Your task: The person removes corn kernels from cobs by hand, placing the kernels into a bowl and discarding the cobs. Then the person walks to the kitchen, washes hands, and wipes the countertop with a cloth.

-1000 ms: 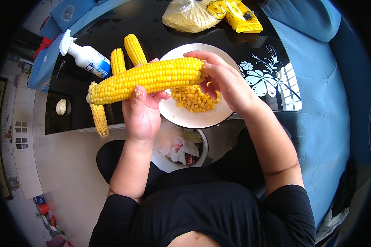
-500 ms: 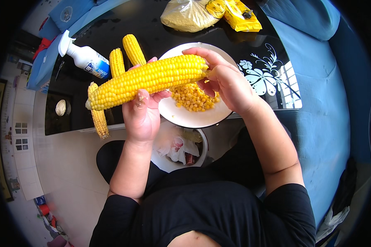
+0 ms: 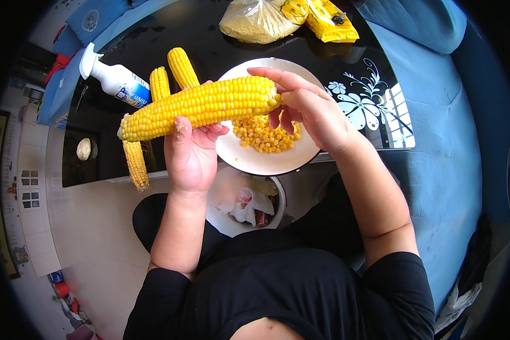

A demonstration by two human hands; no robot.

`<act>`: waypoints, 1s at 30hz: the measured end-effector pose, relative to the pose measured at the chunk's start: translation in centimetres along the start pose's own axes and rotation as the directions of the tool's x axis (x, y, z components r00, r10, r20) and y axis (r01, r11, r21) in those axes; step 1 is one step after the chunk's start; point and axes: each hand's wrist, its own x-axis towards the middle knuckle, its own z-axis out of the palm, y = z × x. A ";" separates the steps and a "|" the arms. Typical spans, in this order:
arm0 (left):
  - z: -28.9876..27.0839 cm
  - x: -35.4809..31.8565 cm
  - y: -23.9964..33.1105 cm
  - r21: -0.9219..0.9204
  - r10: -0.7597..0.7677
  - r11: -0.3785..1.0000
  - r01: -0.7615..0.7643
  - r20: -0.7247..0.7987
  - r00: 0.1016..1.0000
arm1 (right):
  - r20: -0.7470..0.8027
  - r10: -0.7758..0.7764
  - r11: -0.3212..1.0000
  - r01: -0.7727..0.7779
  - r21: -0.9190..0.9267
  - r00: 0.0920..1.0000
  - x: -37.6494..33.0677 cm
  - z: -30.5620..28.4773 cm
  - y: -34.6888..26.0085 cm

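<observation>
A full ear of yellow corn [image 3: 201, 109] is held crosswise above the table's near edge. My left hand [image 3: 191, 158] is closed round its middle from below, thumb on the near side. At the right end my right hand [image 3: 317, 116] grips the ear's tip between thumb and fingers. Under the ear and my right hand, a white plate [image 3: 252, 161] carries a heap of loose corn kernels [image 3: 266, 136]. Two more ears, one upright-looking [image 3: 182, 67] and one beside it [image 3: 160, 84], lie beyond. A paler, thinner ear [image 3: 135, 164] juts over the table edge, partly hidden.
On the black glass table [image 3: 147, 48] lie a white spray bottle [image 3: 116, 79], a bag of yellow grains [image 3: 258, 21], a yellow packet [image 3: 331, 22] and a small pale oval thing [image 3: 84, 149]. Below stands a waste bin [image 3: 226, 225] with rubbish. A blue sofa [image 3: 436, 170] flanks the right.
The held ear has shifted slightly left and tilts less, its left end now a little higher. My left hand has moved slightly left with it; my right hand stays at the tip.
</observation>
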 end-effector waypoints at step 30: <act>0.9 0.2 0.6 -0.105 -0.101 0.991 0.085 -0.160 0.982 | 0.098 -0.265 0.900 0.283 -0.331 0.959 0.1 -0.3 1.3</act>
